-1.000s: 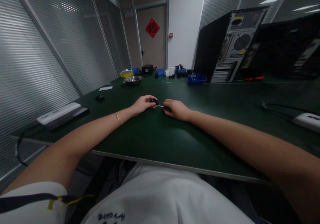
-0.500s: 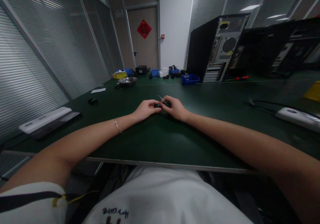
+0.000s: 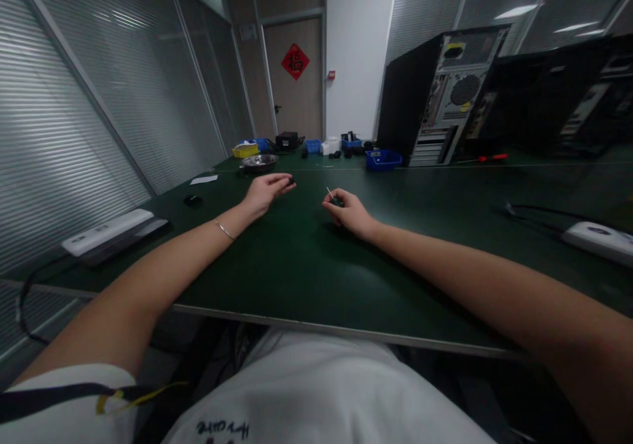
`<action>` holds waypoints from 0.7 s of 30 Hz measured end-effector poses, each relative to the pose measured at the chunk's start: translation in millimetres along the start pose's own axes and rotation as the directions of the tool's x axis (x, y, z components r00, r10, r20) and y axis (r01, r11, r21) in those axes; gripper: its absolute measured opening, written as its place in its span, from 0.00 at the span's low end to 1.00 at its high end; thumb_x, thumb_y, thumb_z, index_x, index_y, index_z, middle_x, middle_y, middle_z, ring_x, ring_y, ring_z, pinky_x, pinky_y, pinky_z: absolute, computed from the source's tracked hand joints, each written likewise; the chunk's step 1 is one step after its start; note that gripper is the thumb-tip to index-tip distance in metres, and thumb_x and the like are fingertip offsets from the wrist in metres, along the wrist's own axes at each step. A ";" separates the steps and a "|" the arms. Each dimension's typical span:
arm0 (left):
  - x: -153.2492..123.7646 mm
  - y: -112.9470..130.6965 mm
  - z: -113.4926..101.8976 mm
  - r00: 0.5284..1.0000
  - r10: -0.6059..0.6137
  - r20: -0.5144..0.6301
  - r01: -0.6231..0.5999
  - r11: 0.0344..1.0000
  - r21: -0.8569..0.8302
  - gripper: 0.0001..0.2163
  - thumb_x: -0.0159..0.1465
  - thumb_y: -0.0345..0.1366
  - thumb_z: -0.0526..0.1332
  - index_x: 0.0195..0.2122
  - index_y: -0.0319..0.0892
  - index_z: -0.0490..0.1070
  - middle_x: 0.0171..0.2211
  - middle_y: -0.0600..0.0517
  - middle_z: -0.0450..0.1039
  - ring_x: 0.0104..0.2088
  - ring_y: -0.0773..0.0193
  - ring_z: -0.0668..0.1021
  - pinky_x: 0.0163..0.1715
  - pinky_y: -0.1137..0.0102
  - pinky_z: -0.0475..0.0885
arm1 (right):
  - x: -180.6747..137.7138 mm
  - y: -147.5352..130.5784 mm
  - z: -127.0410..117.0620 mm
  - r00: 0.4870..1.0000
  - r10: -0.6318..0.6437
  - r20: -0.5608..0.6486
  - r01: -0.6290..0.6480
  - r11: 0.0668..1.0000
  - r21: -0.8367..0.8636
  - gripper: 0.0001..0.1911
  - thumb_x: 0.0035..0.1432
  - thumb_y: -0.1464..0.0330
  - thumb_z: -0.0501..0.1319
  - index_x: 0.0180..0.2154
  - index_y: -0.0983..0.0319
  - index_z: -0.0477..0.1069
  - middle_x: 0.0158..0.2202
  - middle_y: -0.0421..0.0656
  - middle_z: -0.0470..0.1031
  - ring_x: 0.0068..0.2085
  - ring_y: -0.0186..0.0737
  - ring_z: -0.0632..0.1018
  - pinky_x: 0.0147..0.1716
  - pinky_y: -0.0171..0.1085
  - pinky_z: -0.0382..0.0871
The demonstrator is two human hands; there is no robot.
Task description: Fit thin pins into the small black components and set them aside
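My left hand (image 3: 266,189) reaches forward over the green table (image 3: 306,266) with its fingers pinched on a small black part (image 3: 291,181). My right hand (image 3: 349,212) rests on the table a little to the right, closed around a small screwdriver (image 3: 334,199) whose thin metal tip points up and to the left. The two hands are apart, with bare table between them.
A power strip (image 3: 106,229) lies at the left edge, another (image 3: 598,239) with a black cable at the right. A metal bowl (image 3: 258,161), yellow and blue bins (image 3: 383,159) and a red-handled screwdriver (image 3: 487,158) sit at the back. Computer towers (image 3: 440,97) stand at the back right.
My hands were together over the small black part; the left hand has since moved forward and left with the part, away from the right hand and its screwdriver.
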State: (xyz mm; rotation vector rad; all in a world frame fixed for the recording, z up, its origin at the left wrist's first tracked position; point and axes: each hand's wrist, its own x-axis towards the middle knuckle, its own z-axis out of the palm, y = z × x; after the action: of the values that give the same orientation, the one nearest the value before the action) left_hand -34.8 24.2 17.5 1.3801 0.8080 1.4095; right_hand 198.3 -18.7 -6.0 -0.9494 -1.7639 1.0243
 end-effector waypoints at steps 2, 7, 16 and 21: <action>15.3 13.0 -35.9 0.969 0.072 -0.235 -0.079 0.997 -0.019 0.04 0.59 0.21 0.60 0.33 0.33 0.73 0.38 0.46 0.74 0.40 0.65 0.77 0.47 0.68 0.73 | 0.3 0.0 -1.7 1.000 0.004 0.024 -0.003 1.000 -0.026 0.10 0.55 0.62 0.59 0.36 0.61 0.63 0.18 0.33 0.61 0.17 0.30 0.65 0.16 0.31 0.57; 15.4 53.2 -136.4 0.624 0.138 -0.769 -0.134 0.989 0.069 0.09 0.62 0.19 0.55 0.25 0.34 0.61 0.27 0.54 0.66 0.33 0.74 0.73 0.39 0.73 0.75 | -1.1 -5.5 -3.2 0.992 -0.059 0.107 0.076 0.985 -0.155 0.10 0.55 0.63 0.60 0.37 0.62 0.67 0.22 0.36 0.65 0.21 0.31 0.67 0.21 0.32 0.60; -24.1 90.6 -203.0 0.279 0.194 -0.941 -0.096 0.980 0.174 0.18 0.65 0.15 0.42 0.24 0.39 0.35 0.24 0.56 0.45 0.26 0.76 0.60 0.28 0.83 0.64 | 0.1 -4.4 -3.2 0.984 -0.123 0.131 0.148 0.968 -0.205 0.10 0.56 0.64 0.59 0.37 0.63 0.69 0.25 0.38 0.67 0.25 0.32 0.68 0.24 0.33 0.62; -34.6 93.9 -202.0 0.361 0.280 -0.890 -0.031 0.957 0.289 0.18 0.63 0.14 0.38 0.24 0.40 0.32 0.23 0.55 0.41 0.24 0.72 0.56 0.27 0.81 0.61 | 0.2 -3.8 -3.7 0.982 -0.125 0.145 0.157 0.958 -0.239 0.11 0.56 0.63 0.58 0.38 0.63 0.69 0.27 0.39 0.69 0.26 0.33 0.69 0.26 0.34 0.63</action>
State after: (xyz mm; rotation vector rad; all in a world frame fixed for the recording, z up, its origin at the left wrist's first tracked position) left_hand -253.2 -4.2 65.6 0.6719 1.6374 2.3692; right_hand 201.0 -19.0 -1.4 -0.9098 -2.0737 0.7990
